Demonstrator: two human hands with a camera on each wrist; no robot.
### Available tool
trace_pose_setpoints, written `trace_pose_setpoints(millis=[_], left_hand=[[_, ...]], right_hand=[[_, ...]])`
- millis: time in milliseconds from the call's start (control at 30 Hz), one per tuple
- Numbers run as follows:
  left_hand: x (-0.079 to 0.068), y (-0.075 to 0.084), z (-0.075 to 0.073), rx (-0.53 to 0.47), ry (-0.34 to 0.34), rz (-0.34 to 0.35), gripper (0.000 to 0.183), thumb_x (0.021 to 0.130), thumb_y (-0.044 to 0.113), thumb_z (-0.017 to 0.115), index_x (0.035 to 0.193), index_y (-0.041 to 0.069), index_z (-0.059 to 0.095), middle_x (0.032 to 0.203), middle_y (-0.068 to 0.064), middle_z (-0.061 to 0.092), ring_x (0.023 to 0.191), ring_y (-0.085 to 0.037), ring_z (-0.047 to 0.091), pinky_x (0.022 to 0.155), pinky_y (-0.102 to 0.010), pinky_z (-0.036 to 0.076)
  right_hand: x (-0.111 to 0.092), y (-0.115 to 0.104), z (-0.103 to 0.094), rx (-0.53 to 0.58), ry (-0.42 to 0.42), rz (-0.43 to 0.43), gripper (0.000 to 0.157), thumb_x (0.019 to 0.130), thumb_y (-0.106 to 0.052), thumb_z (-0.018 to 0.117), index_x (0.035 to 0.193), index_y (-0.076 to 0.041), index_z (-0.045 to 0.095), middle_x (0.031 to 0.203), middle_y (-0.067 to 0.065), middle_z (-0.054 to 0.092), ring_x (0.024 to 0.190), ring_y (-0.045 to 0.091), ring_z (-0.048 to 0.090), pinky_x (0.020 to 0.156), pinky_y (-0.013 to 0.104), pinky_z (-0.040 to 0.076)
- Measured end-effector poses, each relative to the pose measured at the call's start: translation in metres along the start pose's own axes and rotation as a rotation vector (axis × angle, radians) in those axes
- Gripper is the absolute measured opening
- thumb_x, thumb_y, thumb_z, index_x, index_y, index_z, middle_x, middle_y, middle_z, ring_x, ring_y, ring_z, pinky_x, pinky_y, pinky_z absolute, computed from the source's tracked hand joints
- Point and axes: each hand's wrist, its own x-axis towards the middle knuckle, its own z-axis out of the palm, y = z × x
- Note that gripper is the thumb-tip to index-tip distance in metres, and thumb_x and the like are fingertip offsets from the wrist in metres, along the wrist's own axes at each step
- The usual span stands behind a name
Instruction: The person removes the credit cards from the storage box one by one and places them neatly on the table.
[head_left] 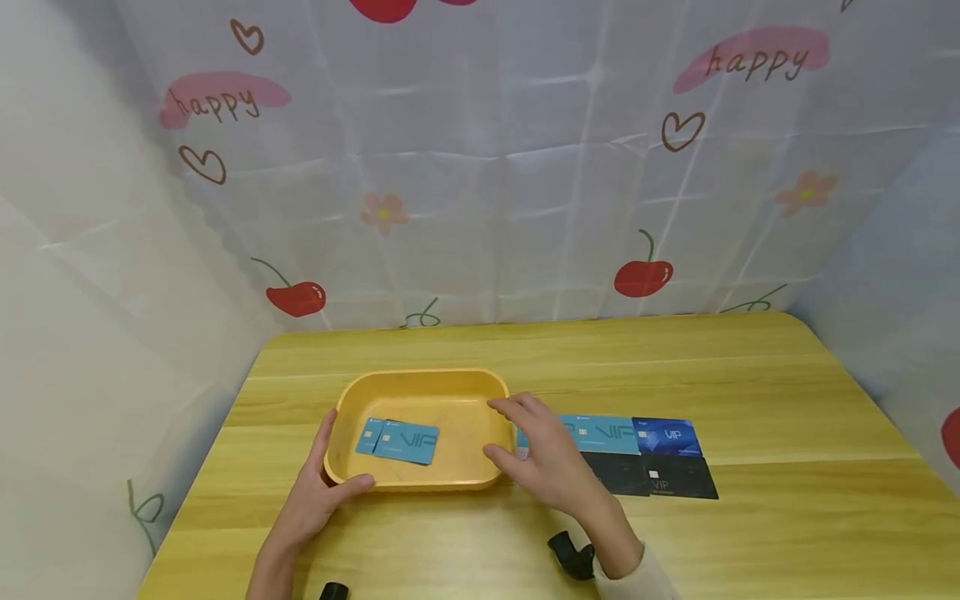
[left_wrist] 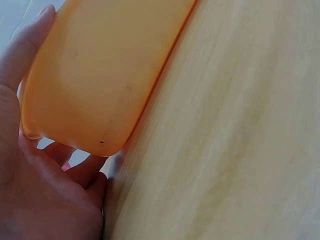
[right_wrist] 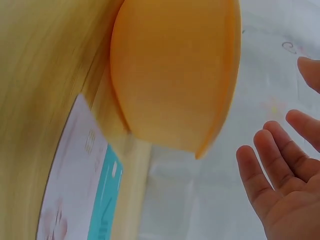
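Observation:
A yellow plastic basin (head_left: 461, 425) sits on the table, with two overlapping light-blue VIP cards (head_left: 411, 443) lying in its left half. My left hand (head_left: 311, 504) grips the basin's left end, thumb along the front side and fingers round the end wall; the left wrist view shows the fingers behind the basin's end (left_wrist: 90, 75). Over the basin's right end hovers my right hand (head_left: 551, 462), fingers and thumb spread and holding nothing. In the right wrist view that hand (right_wrist: 285, 190) is apart from the basin wall (right_wrist: 170, 75).
Right of the basin lie light-blue cards (head_left: 611, 433), a dark-blue card (head_left: 666, 437) and black cards (head_left: 682, 477), partly hidden by my right hand. A pale pink card (right_wrist: 72, 175) shows beside them. Black objects (head_left: 572, 557) lie near the front edge. A printed curtain (head_left: 495, 233) hangs behind.

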Motion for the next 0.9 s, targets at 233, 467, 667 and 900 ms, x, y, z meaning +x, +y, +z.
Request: trace_pose_setpoints(millis=[233, 467, 667, 900], left_hand=[[-0.003, 0.003, 0.001, 0.007, 0.01, -0.003, 0.106, 0.088, 0.007, 0.074, 0.16, 0.023, -0.003, 0.159, -0.02, 0.014, 0.12, -0.035, 0.049, 0.088, -0.021, 0.047], [-0.002, 0.003, 0.0, 0.013, 0.013, 0.004, 0.107, 0.087, 0.006, 0.074, 0.16, 0.02, -0.002, 0.159, -0.018, 0.014, 0.121, -0.036, 0.047, 0.089, -0.02, 0.046], [-0.003, 0.002, 0.0, 0.017, 0.014, 0.001, 0.107, 0.087, 0.006, 0.075, 0.16, 0.019, -0.002, 0.16, -0.018, 0.01, 0.124, -0.037, 0.044, 0.09, -0.019, 0.045], [-0.002, 0.002, 0.0, 0.014, 0.011, -0.005, 0.107, 0.087, 0.007, 0.075, 0.16, 0.02, -0.002, 0.159, -0.018, 0.014, 0.122, -0.037, 0.047, 0.09, -0.02, 0.045]], right_hand=[[0.008, -0.013, 0.016, 0.039, -0.047, 0.004, 0.05, 0.088, -0.022, 0.075, 0.133, -0.006, 0.06, 0.119, 0.003, 0.059, 0.107, 0.021, 0.057, 0.085, 0.043, 0.049], [0.017, -0.018, 0.033, 0.071, -0.106, 0.008, 0.049, 0.089, -0.021, 0.073, 0.134, -0.007, 0.059, 0.119, 0.003, 0.058, 0.107, 0.02, 0.056, 0.086, 0.043, 0.048], [0.025, -0.021, 0.047, 0.085, -0.154, 0.014, 0.048, 0.09, -0.02, 0.073, 0.134, -0.007, 0.059, 0.117, 0.002, 0.058, 0.108, 0.023, 0.055, 0.088, 0.04, 0.048], [0.032, -0.023, 0.058, 0.06, -0.176, 0.01, 0.049, 0.089, -0.022, 0.074, 0.134, -0.007, 0.059, 0.117, 0.006, 0.058, 0.107, 0.022, 0.054, 0.088, 0.036, 0.047]])
